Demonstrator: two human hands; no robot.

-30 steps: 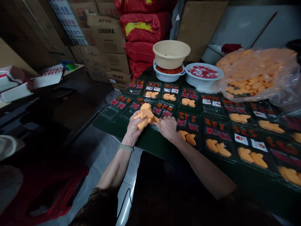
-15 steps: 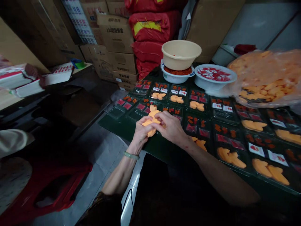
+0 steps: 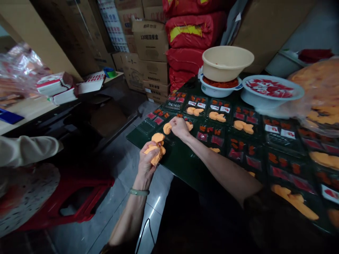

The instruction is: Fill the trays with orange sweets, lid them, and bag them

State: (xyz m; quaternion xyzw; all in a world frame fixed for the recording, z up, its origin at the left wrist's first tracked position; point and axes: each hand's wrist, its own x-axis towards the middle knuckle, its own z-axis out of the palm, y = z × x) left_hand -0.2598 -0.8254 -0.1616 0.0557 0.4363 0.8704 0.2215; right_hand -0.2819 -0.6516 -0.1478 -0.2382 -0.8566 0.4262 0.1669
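Orange crescent pieces sit in a small bunch in the person's left hand, which is closed around them and held just beyond the near edge of the bench, above the tile floor. A pale green bangle circles that wrist.

The right hand is curled over a black plastic tray, its fingers pointing down. One orange piece lies just beside the fingertips and another just beside the back of the hand. Whether this hand is gripping either piece, I can't tell.

Rows of similar trays cover the bench. They hold red sachets, small white cards and, in many, a pair of orange pieces.

At the far side, a beige plastic basin sits inside a white bowl holding something red-orange. Beside it stands a wider white bowl full of red-and-white sachets, and a clear plastic bag of orange pieces sits at the right edge. Behind them, stacked cardboard boxes and red sacks rise against the wall.

Off to the left are a co-worker's pale sleeve and a red plastic stool.
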